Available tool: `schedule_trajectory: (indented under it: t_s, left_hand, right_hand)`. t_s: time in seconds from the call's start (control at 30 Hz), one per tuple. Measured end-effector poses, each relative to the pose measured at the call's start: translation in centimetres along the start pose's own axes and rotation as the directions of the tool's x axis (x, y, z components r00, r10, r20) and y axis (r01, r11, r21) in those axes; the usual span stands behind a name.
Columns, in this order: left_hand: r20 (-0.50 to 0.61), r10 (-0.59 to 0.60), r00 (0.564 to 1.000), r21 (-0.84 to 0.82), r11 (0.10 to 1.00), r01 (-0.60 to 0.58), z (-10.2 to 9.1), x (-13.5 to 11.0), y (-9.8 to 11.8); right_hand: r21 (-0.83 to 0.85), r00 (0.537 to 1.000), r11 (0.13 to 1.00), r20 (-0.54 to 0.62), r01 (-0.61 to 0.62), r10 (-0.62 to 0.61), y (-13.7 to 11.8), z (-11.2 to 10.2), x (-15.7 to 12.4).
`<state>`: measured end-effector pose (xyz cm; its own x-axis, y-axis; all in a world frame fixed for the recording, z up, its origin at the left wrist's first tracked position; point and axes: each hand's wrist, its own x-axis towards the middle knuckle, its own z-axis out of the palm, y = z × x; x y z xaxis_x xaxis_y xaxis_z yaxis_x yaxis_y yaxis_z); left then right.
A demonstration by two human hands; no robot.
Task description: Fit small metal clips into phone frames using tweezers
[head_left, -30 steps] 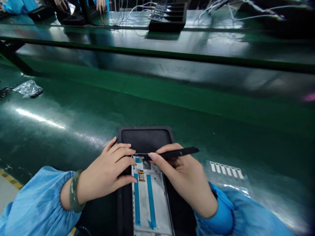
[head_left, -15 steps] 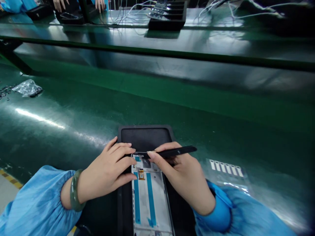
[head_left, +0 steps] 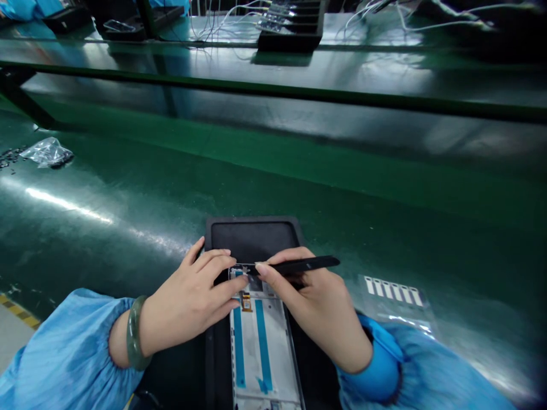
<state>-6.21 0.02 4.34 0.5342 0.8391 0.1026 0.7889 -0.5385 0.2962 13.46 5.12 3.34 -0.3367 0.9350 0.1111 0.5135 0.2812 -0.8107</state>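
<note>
A phone frame point(head_left: 254, 347), silvery with blue adhesive strips, lies in a black tray point(head_left: 209, 364). Over its upper left edge rests my left hand point(head_left: 194, 296), fingers spread and touching the frame, a green bangle on the wrist. Pinched in my right hand point(head_left: 318, 310) are black tweezers point(head_left: 305, 265), their tip pointing left at the top end of the frame. What the tip touches is too small to make out. A small orange flex connector point(head_left: 247, 303) shows just below my left fingertips.
To the right lies a clear sheet with several white strips point(head_left: 393, 290). A plastic bag point(head_left: 48, 152) and small black parts point(head_left: 9, 158) are at the far left. Beyond a raised shelf point(head_left: 239, 71) stand a black rack point(head_left: 290, 40) with cables and a co-worker's blue sleeve point(head_left: 25, 10).
My left index finger has slid rightward over the frame's top, nearer the tweezers. My right hand has barely moved. The co-worker's hands at the back have gone out of view.
</note>
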Motion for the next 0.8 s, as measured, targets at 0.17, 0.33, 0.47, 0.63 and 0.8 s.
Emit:
schedule_trajectory:
  t_s: [0.17, 0.33, 0.47, 0.63, 0.8]
  left_hand:
    - [0.012, -0.027, 1.000, 0.063, 0.998, 0.026, 0.4, 0.0, 0.6]
    - [0.007, -0.048, 0.999, 0.104, 0.994, 0.047, 0.5, 0.1, 1.4]
    - [-0.022, -0.090, 0.996, 0.125, 0.988, 0.092, 0.9, 0.1, 2.1]
    - [-0.061, -0.128, 0.990, 0.135, 0.982, 0.135, 1.5, 0.1, 2.6]
    - [-0.073, -0.135, 0.988, 0.114, 0.983, 0.143, 1.5, 0.1, 2.7]
  right_hand:
    - [-0.052, 0.994, 0.993, -0.006, 0.105, -0.105, 0.0, 0.2, -0.1]
    - [-0.030, 0.987, 0.987, -0.039, 0.157, -0.158, 0.1, 0.0, -0.6]
    - [0.068, 0.978, 0.994, -0.198, 0.080, -0.065, -0.1, -0.7, 0.3]
    - [0.379, 0.997, 0.923, -0.012, -0.065, 0.075, -0.3, -0.4, 2.2]
    - [0.428, 0.989, 0.894, 0.123, -0.132, 0.087, 0.1, 0.1, 2.1]
